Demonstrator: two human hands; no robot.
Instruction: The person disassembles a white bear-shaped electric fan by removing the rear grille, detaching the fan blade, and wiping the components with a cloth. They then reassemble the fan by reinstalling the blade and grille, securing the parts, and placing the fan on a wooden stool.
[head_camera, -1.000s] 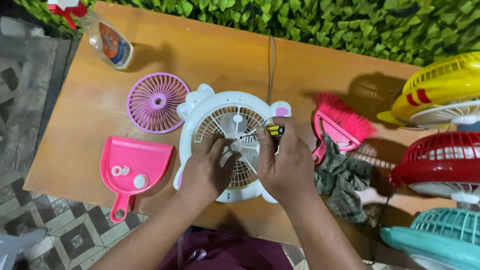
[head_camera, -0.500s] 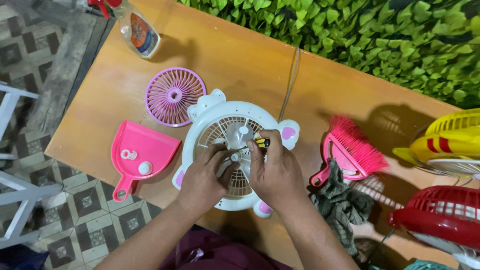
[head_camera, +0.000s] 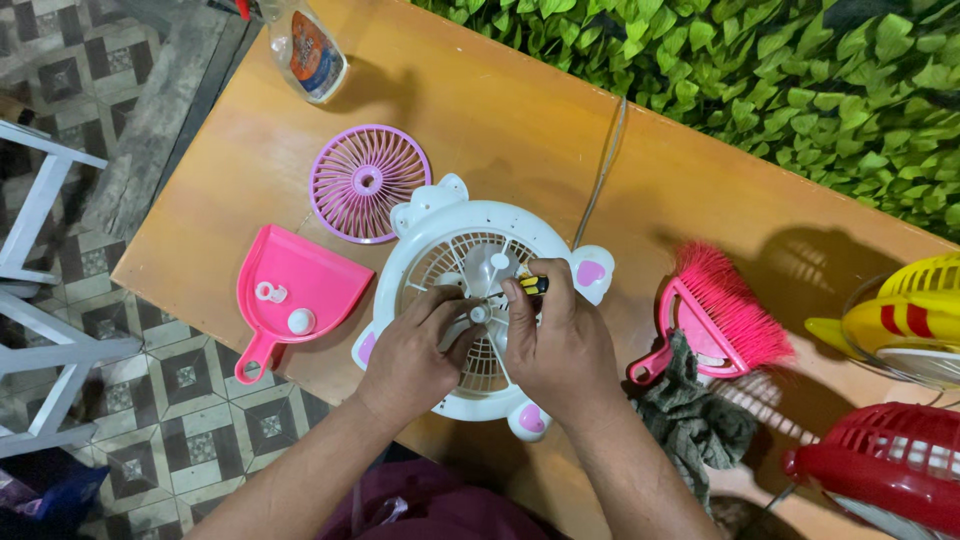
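A white round fan body (head_camera: 440, 232) with pink ear-like feet lies flat on the wooden table (head_camera: 520, 120). My left hand (head_camera: 410, 350) rests on its rear grille, fingers touching the centre spindle (head_camera: 480, 313). My right hand (head_camera: 560, 345) is closed around a yellow-and-black screwdriver (head_camera: 533, 285), its handle poking out above my fingers over the fan's middle. A purple front grille (head_camera: 368, 183) lies detached just left of the fan. A pink dustpan (head_camera: 285, 295) holds two small white fan parts.
A pink hand brush (head_camera: 715, 315) and a grey rag (head_camera: 690, 425) lie to the right. Yellow (head_camera: 905, 315) and red (head_camera: 880, 470) fans sit at the right edge. A spray bottle (head_camera: 305, 45) stands at the far left corner. A cord (head_camera: 600, 165) runs toward a leafy wall.
The view has shifted, so the fan sits lower and more central. My hands stay on the fan's centre, the right one still gripping the screwdriver.
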